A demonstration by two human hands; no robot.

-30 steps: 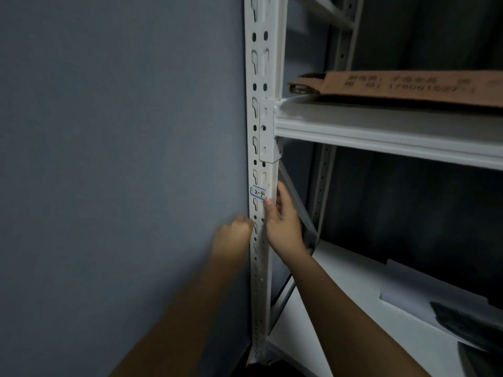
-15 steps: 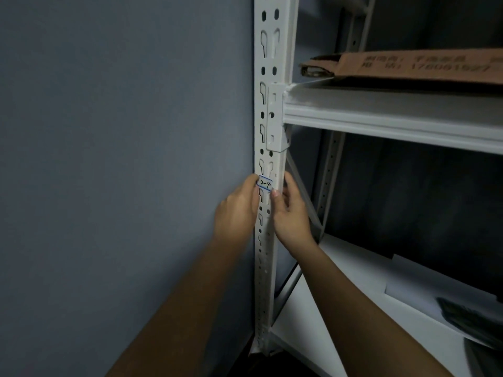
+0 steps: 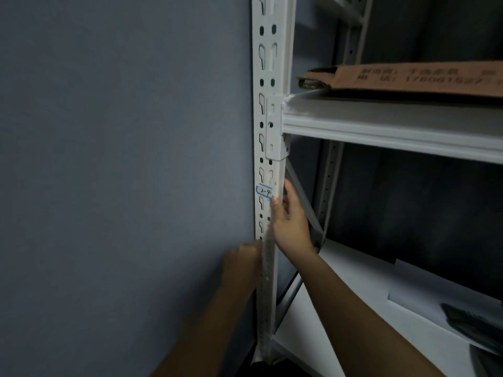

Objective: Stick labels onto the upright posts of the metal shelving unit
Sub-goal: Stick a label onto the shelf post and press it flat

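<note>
Standing just left of both hands is the grey wall [image 3: 122, 159], and the white shelving unit [image 3: 381, 126] spreads to the right of them, with a flat cardboard box [image 3: 408, 80] on the shelf above the right hand. Between the two hands runs the slotted upright post [image 3: 268, 131]. The right hand [image 3: 290, 224] grips this post from its right side, fingers curled behind the edge and the thumb lying on the front face. The left hand [image 3: 242, 263] is lower, just beside the post on its left, blurred, so I cannot tell how far it is open or if it holds anything. The small label [image 3: 264, 191], marked with blue pen, sits on the post directly above the right thumb. To finish the step well, I think the thumb should rub firmly over the whole label, also its corners, because the slots under it give less surface for the glue.
</note>
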